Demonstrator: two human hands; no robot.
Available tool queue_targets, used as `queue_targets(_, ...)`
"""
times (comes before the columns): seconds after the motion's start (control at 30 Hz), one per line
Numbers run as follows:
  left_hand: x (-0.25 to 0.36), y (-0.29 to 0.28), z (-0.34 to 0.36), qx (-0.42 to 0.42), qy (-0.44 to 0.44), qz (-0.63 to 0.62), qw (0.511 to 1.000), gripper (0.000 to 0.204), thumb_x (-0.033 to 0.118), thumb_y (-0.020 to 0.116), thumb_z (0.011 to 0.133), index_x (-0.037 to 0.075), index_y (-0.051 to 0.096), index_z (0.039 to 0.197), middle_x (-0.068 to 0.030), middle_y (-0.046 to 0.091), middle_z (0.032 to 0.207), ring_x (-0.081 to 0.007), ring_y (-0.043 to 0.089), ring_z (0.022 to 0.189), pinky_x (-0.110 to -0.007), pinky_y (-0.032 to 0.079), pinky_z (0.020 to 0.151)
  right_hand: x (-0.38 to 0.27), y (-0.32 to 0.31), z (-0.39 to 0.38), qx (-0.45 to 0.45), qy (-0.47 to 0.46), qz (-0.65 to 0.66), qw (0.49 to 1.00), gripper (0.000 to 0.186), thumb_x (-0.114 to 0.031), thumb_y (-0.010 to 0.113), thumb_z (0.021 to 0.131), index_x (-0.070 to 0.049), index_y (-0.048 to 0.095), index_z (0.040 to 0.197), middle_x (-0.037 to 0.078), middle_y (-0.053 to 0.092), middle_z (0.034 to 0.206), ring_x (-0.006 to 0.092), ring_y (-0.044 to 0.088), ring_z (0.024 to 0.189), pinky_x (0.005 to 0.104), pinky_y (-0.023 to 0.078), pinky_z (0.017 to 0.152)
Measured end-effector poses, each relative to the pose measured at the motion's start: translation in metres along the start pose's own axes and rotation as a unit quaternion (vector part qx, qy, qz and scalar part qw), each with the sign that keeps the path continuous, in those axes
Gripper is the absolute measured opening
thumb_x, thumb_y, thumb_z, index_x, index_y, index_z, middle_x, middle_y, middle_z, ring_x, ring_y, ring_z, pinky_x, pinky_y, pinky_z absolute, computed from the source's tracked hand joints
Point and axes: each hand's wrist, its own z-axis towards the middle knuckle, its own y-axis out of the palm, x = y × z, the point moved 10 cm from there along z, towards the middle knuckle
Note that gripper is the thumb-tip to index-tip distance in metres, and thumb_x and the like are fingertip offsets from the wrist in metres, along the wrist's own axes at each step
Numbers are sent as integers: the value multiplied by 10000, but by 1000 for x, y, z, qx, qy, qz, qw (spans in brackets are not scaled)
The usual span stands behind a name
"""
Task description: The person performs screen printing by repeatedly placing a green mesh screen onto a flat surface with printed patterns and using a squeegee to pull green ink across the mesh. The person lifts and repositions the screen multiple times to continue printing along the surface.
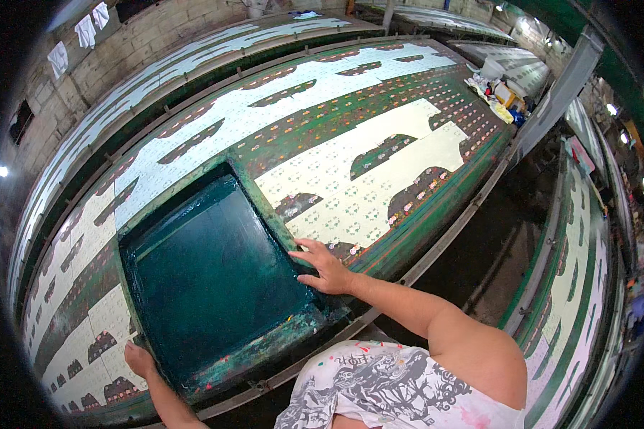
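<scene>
A rectangular printing screen (206,275) with a green-stained frame and wet dark teal ink lies on the long printing table. My left hand (139,361) is at the frame's lower left edge, fingers closed on it. My right hand (325,270) rests its spread fingertips on the frame's right edge. Cream garment pieces (350,200) with a small green print lie right of the screen, on a dark table surface speckled with colour. Pale blue pieces (215,136) run along the far side.
Parallel tables with cut pieces (576,264) stand beyond and at the right, past a dark aisle. A metal rail (444,236) edges my table. A post (562,93), a white bucket (492,69) and clutter (508,100) are at the far right end. White cloths (86,32) hang on the block wall.
</scene>
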Motion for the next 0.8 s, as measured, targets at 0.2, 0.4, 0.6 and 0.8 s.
queue_targets(0.2, 3, 3, 1, 14, 74, -63, 995, 647, 462, 432, 1192, -84, 730, 1015, -331, 732, 1015, -529, 670, 961, -602, 489, 861, 17, 6, -8, 75, 71, 135, 985, 598, -274, 777, 1014, -66, 611, 1549, 214, 528, 1605, 387, 485, 1519, 488, 366, 1280)
queue_targets(0.4, -20, 31, 9, -83, 18, -159, 984, 794, 583, 434, 1185, -97, 621, 821, -278, 624, 785, -440, 547, 752, -569, 428, 755, 57, 11, -29, 178, 171, 275, 929, 419, -17, 710, 1031, 24, 676, 1447, 159, 628, 1525, 226, 606, 1404, 387, 484, 1200)
queue_targets(0.6, -24, 56, 5, -136, -5, -210, 968, 799, 599, 430, 1189, -70, 503, 760, -148, 525, 690, -268, 432, 694, -509, 394, 696, 69, -1, -40, 209, 197, 294, 911, 403, -54, 726, 1047, 50, 677, 1433, 152, 683, 1469, 226, 661, 1340, 386, 483, 1210)
queue_targets(0.8, -42, 61, 14, -114, -3, -247, 962, 790, 582, 439, 1192, -48, 467, 717, -106, 421, 634, -264, 379, 666, -510, 359, 667, 37, -6, -16, 147, 246, 331, 899, 494, -156, 729, 1068, 13, 633, 1523, 118, 672, 1517, 200, 633, 1361, 372, 472, 1189)
